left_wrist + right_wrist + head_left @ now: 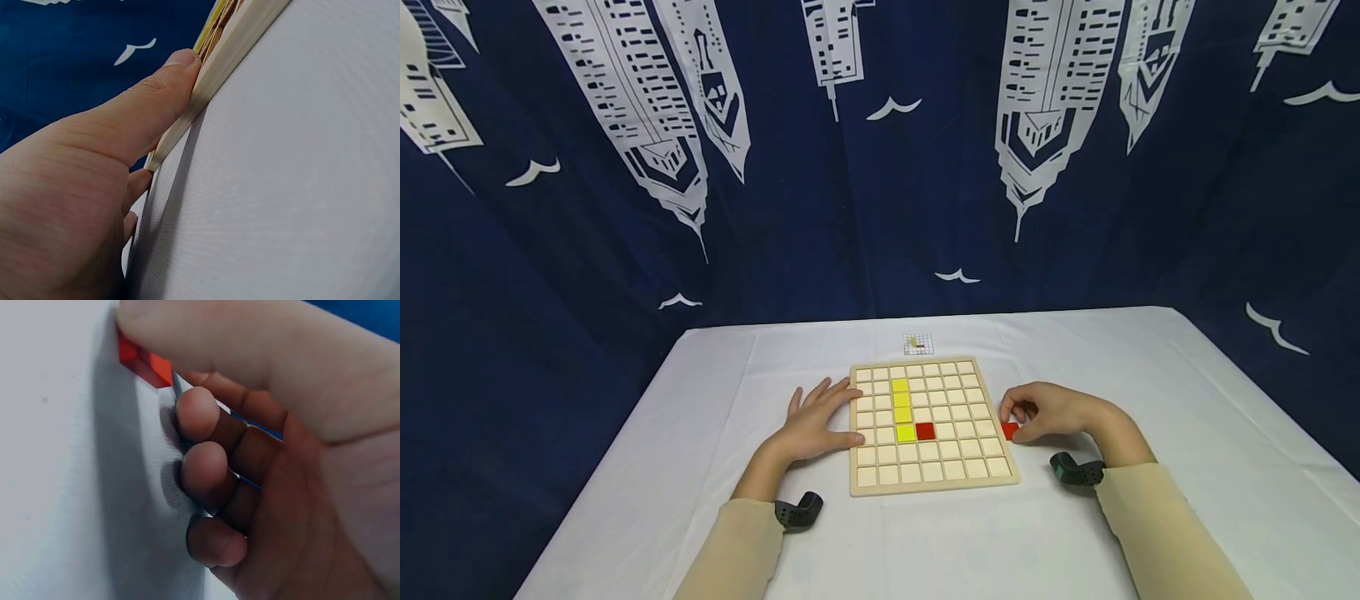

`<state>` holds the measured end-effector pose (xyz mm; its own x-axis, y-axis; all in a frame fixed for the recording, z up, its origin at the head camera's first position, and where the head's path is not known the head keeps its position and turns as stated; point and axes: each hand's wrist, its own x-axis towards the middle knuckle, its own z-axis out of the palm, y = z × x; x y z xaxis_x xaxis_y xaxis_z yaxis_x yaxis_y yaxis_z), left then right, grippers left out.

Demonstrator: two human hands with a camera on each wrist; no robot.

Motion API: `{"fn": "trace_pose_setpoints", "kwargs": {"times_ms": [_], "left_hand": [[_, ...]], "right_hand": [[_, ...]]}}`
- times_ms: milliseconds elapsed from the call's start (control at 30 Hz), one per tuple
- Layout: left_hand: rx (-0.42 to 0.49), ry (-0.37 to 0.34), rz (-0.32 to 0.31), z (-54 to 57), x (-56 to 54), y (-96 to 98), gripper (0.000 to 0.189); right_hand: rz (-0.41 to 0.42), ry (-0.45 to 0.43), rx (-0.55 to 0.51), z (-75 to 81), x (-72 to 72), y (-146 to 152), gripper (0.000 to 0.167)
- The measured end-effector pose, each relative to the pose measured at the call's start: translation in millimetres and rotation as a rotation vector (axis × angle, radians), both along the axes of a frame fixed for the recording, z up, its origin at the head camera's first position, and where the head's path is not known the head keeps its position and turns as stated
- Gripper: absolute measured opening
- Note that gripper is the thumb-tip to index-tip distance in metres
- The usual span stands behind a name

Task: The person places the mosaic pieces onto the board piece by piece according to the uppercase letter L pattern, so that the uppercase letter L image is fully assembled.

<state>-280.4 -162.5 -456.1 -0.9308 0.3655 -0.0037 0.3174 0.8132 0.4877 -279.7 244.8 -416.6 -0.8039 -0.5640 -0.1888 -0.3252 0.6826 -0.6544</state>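
A wooden grid board (pixel 934 490) lies on the white table. Several yellow tiles (pixel 901 400) form a column in it, and a red tile (pixel 925 431) sits just right of the lowest yellow one. My left hand (pixel 811 427) rests at the board's left edge, fingers spread, with the thumb (pixel 159 94) lying over the rim in the left wrist view. Just off the right edge, my right hand (pixel 1054 410) pinches a second red tile (pixel 1011 430) between thumb and forefinger, low over the cloth. In the right wrist view its other fingers curl beneath the palm.
Beyond the board's far edge lies a small card (pixel 918 344) printed with a grid and a coloured pattern. A dark blue curtain (pixel 865 208) with white building shapes hangs behind the table (pixel 955 550). Each wrist wears a black camera mount (pixel 800 510).
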Motion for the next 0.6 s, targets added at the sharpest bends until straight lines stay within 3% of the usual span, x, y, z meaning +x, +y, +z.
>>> {"fn": "trace_pose_setpoints", "kwargs": {"times_ms": [600], "left_hand": [[0.011,0.007,-0.005,-0.5,0.1,-0.8,0.076]], "right_hand": [[-0.121,0.096,0.009,-5.2,-3.8,-2.4,0.021]]}}
